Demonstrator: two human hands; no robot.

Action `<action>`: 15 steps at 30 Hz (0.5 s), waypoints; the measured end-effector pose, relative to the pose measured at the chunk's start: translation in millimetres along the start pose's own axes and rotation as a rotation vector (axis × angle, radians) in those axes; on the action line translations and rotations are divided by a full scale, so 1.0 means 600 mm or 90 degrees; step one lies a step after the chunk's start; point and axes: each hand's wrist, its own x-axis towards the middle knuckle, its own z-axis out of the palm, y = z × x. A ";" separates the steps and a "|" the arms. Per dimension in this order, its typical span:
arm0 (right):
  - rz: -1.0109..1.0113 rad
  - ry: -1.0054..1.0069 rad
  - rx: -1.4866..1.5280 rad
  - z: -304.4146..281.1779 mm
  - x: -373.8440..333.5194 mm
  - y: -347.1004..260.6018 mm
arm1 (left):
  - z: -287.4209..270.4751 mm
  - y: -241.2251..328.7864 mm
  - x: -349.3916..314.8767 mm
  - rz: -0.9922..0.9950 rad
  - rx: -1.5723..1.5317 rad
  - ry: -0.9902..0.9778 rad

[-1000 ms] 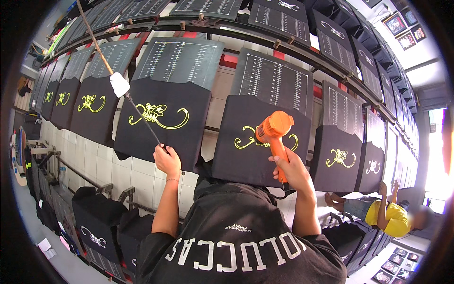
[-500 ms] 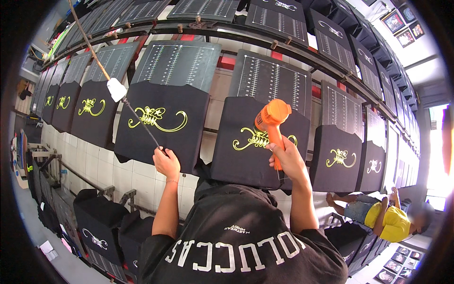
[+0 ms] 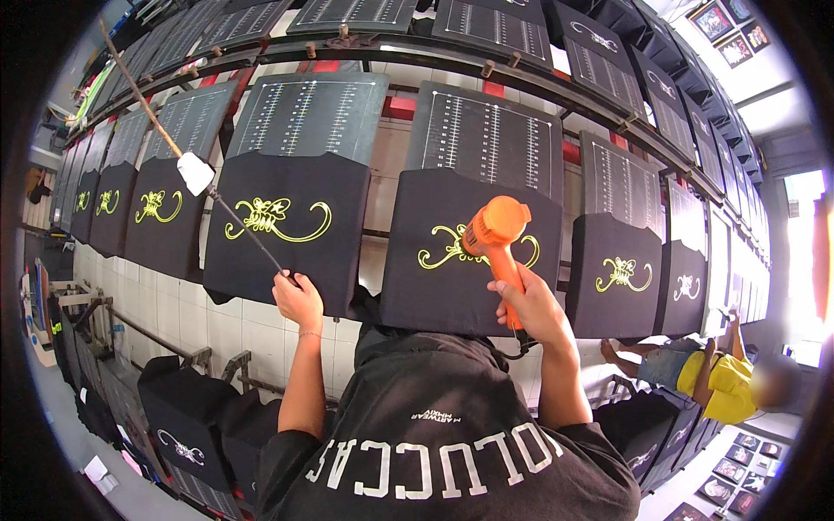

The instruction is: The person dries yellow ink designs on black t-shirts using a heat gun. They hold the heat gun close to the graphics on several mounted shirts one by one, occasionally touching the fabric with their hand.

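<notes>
Dryer (image 3: 506,222) over shirt (image 3: 439,304), R grip (image 3: 536,310) wrapped round handle (image 3: 506,267): prob. light, hard plastic, bit top-heavy; best held there, clear of prob. hot barrel (image 3: 483,234). L grip (image 3: 298,300) pinches near end of rod (image 3: 246,230), left of shirt; rod looks stiff, prob. tip-heavy.

Pale tiled floor (image 3: 148,291) in middle; plain grey floor (image 3: 74,434) at lower left. Long dark metal rail (image 3: 434,57) across top, curved by lens. Metal frame (image 3: 149,332) at lower left. White wall (image 3: 769,69) at upper right, framed pictures (image 3: 711,22) clustered on it. Bright window (image 3: 804,195) at far right, light glaring white, dark reddish cloth (image 3: 821,234) beside it.
</notes>
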 end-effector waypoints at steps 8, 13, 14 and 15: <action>0.034 -0.019 -0.036 -0.002 -0.018 0.004 | 0.003 -0.015 0.001 -0.003 -0.026 -0.044; -0.018 0.066 0.008 0.002 0.007 0.013 | -0.012 -0.011 0.007 -0.008 -0.033 -0.084; -0.022 0.073 0.009 0.002 0.008 0.016 | -0.013 -0.012 0.008 -0.011 -0.033 -0.096; -0.016 0.068 0.012 0.001 0.005 0.016 | -0.015 -0.012 0.009 -0.015 -0.032 -0.107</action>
